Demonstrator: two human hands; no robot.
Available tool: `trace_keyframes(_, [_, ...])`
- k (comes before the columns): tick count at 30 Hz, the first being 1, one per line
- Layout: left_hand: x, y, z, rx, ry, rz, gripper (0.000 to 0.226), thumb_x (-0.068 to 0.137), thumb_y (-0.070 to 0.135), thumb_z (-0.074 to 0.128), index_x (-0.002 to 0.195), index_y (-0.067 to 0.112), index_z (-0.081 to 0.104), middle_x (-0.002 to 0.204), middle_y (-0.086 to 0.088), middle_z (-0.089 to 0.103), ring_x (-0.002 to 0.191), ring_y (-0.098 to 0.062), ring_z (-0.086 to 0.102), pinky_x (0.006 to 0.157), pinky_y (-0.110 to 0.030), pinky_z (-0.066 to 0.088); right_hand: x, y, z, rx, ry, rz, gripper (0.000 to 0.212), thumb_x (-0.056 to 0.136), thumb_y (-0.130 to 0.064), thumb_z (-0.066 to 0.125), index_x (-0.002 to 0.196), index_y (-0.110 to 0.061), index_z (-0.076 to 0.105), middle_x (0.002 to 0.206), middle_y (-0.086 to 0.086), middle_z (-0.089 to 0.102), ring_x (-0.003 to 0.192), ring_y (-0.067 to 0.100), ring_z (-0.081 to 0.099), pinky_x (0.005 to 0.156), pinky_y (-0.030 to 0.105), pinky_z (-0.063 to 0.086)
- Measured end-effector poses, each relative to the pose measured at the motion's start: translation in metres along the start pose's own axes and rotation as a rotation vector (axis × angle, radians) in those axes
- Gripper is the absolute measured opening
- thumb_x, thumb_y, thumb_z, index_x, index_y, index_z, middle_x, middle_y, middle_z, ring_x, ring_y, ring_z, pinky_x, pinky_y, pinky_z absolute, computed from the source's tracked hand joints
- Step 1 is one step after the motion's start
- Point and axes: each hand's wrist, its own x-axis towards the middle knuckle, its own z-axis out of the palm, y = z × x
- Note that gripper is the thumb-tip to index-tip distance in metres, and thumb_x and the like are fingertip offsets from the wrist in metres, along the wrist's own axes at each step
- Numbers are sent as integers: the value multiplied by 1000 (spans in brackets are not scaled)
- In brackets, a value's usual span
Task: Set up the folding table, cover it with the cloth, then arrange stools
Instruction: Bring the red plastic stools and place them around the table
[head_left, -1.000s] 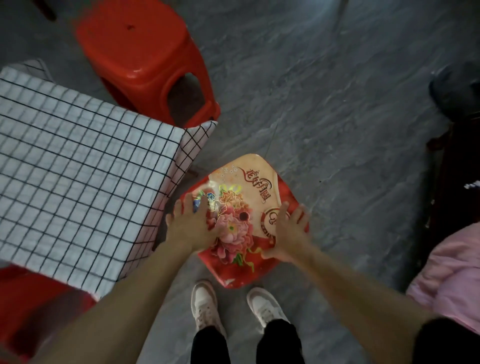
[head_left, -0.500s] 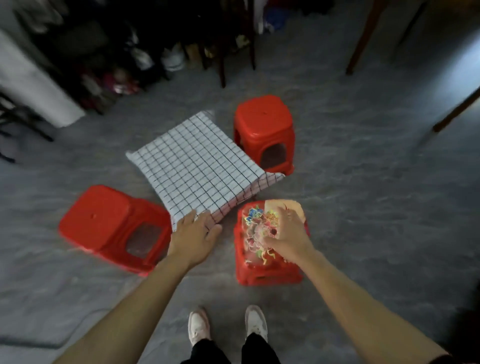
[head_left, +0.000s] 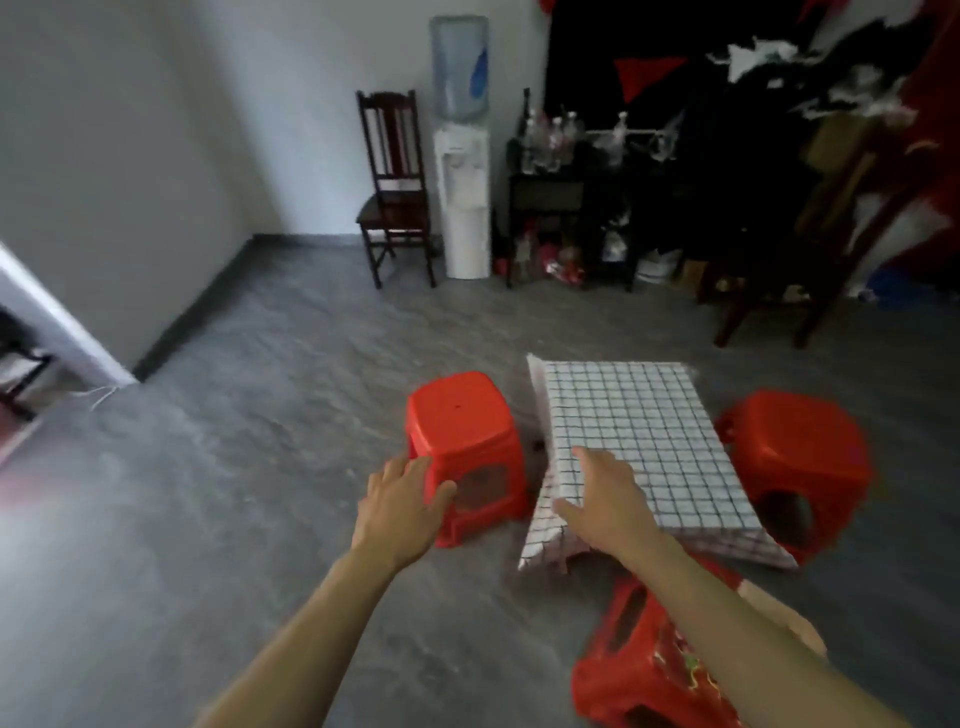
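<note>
Red stools (head_left: 462, 431) flank the cloth's (head_left: 644, 436) edges; grey floor (head_left: 234, 467) stretches left.

Head view looks forward and down across the floor (head_left: 260, 493).

No text, label, brand or number is legible anywhere in this blurred view.

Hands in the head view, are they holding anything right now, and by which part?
Nothing is held. The left hand hovers open near the red stool; the right hand is open over the checked cloth.
</note>
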Motion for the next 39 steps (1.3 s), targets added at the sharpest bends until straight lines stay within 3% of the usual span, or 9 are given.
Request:
trace_keyframes(3, [-35, -87, -43, -54, 73, -121, 73, 84, 70, 36, 139, 23, 45, 143, -5, 45, 130, -30, 41, 108, -42, 36, 7, -94, 20, -50, -10, -153, 79, 75, -56, 65, 141, -22, 38, 135, 5, 48, 125, 28, 45, 98, 49, 45])
trace_keyframes(6, [-75, -182, -79, -129, 158, -285, 61, 95, 56, 46, 144, 22, 41, 148, -5, 40, 133, -30, 38, 110, -41, 32, 0, -191, 54, -90, -56, -307, 82, 72, -59, 61, 142, -21, 38, 139, 8, 45, 129, 31, 42, 103, 50, 41])
trace_keyframes(12, [-165, -330, -137, -287, 371, -575, 59, 96, 51, 49, 144, 18, 40, 148, -8, 39, 135, -30, 37, 110, -40, 32, -33, -380, 135, -158, -162, -636, 91, 69, -62, 54, 145, -14, 40, 141, 13, 45, 131, 31, 42, 111, 40, 32])
trace_keyframes(16, [-225, -394, -165, -340, 473, -712, 60, 96, 51, 47, 145, 19, 38, 151, -7, 35, 137, -29, 32, 112, -41, 31, -68, -494, 170, -174, -263, -840, 86, 78, -57, 61, 146, -12, 37, 143, 13, 42, 133, 30, 40, 111, 31, 27])
trace_keyframes(20, [-273, -455, -185, -321, 584, -873, 60, 95, 54, 47, 143, 20, 41, 148, -7, 40, 134, -29, 37, 110, -43, 34, -95, -589, 203, -167, -328, -1001, 77, 81, -49, 70, 144, -16, 39, 143, 8, 42, 133, 29, 38, 111, 33, 29])
trace_keyframes(25, [-314, -517, -198, -288, 627, -1028, 58, 93, 52, 51, 140, 19, 46, 144, -7, 46, 130, -27, 43, 108, -41, 37, -127, -678, 253, -166, -439, -1130, 76, 79, -52, 70, 143, -23, 40, 144, 6, 43, 133, 27, 38, 111, 37, 33])
trace_keyframes(39, [-324, -690, -269, -229, 657, -1406, 59, 86, 53, 53, 137, 23, 48, 143, -3, 47, 131, -24, 42, 111, -38, 33, -107, -926, 354, -83, -639, -1385, 77, 82, -49, 70, 146, -24, 36, 146, 6, 42, 133, 26, 41, 108, 44, 41])
